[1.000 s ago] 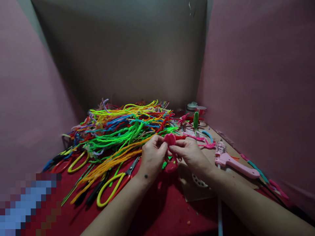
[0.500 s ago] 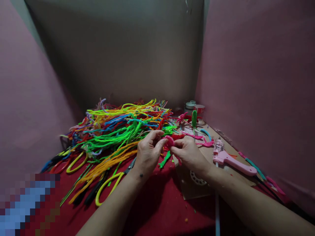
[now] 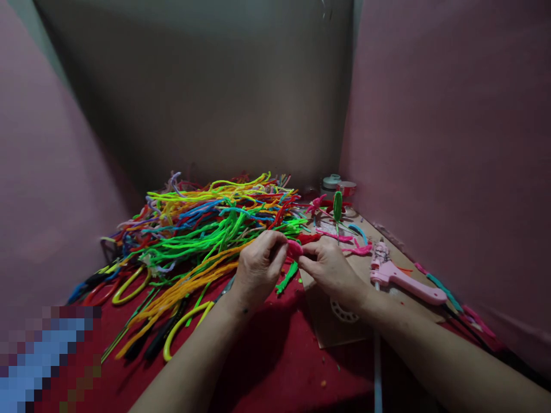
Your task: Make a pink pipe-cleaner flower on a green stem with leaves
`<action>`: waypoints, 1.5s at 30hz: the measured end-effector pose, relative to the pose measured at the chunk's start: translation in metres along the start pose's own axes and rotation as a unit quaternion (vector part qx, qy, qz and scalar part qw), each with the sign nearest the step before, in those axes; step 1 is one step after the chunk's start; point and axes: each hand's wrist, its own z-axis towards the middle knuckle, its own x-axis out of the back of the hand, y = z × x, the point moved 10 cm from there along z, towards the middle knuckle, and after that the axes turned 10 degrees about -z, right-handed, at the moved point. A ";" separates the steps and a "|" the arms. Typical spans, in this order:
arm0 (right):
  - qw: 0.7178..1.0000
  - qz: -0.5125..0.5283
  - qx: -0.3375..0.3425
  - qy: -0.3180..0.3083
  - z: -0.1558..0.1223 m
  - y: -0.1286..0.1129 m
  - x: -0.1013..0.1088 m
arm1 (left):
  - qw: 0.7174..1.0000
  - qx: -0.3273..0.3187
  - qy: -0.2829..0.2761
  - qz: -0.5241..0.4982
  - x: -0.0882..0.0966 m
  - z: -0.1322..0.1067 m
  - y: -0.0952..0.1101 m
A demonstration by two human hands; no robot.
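Observation:
My left hand [image 3: 257, 265] and my right hand [image 3: 328, 268] meet in the middle, fingers pinched on a small pink pipe-cleaner piece [image 3: 294, 248] held between them. A green pipe-cleaner stem [image 3: 286, 279] hangs below the pink piece, just above the red cloth [image 3: 275, 367]. Most of the pink piece is hidden by my fingers. A big heap of coloured pipe cleaners [image 3: 206, 221] lies just behind and left of my hands.
Yellow-handled scissors [image 3: 185, 321] lie left of my left wrist. A pink glue gun [image 3: 404, 281] rests on a cardboard sheet [image 3: 336, 321] at the right, with pink and green pipe-cleaner shapes [image 3: 338, 206] and small jars [image 3: 338, 184] behind. Pink walls close in on both sides.
The pink piece has sunk lower and is now mostly covered by my fingers. Both hands have closed in tighter around it; the red part that hung below is out of sight.

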 end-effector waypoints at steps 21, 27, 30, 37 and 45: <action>0.992 0.087 -0.060 -0.069 0.003 0.012 -0.010 | 0.998 -0.015 0.009 0.066 -0.002 -0.006 0.007; 0.998 0.056 -0.016 -0.036 0.003 0.005 -0.005 | 0.998 -0.006 0.017 0.063 0.001 -0.007 0.008; 0.999 0.031 0.008 -0.008 0.003 0.001 0.000 | 0.998 -0.007 0.028 0.057 0.003 -0.007 0.009; 0.998 -0.025 0.046 0.021 0.001 -0.004 0.005 | 0.999 0.001 0.025 0.031 0.003 -0.008 0.006; 0.988 -0.080 0.109 0.069 -0.003 -0.014 0.012 | 0.997 -0.060 0.032 0.038 0.005 -0.006 0.018</action>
